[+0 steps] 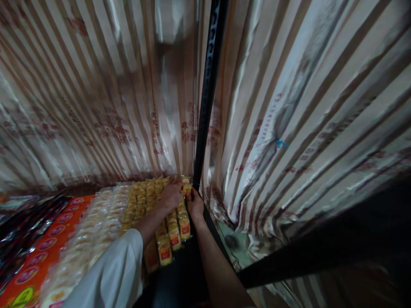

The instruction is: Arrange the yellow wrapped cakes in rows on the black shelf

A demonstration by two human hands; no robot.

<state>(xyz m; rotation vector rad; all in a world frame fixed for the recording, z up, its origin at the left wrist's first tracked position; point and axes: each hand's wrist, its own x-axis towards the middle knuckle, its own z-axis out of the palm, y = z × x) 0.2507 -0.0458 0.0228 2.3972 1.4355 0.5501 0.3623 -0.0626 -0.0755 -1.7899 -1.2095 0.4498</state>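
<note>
My left hand (173, 195) reaches over the far right end of rows of small yellow snack packets (164, 248). Its fingers rest at the packets near the back, but dimness and blur hide their exact grip. Close beside it, my right hand (195, 204) comes up along the table's right edge, its fingers closed on a yellow snack packet (187, 187) in clear wrapping. The packets stand tightly in lines, and the nearer ones show a red label on the front. My left forearm and its pale sleeve cover part of the rows.
White-wrapped packets (109, 205) lie left of the yellow ones, beside an orange printed box or sheet (61, 231) and dark shiny packages (28, 231). A black perforated post (207, 85) rises behind my hands. Striped sheeting (128, 107) hangs around, and a dark beam (308, 239) crosses at right.
</note>
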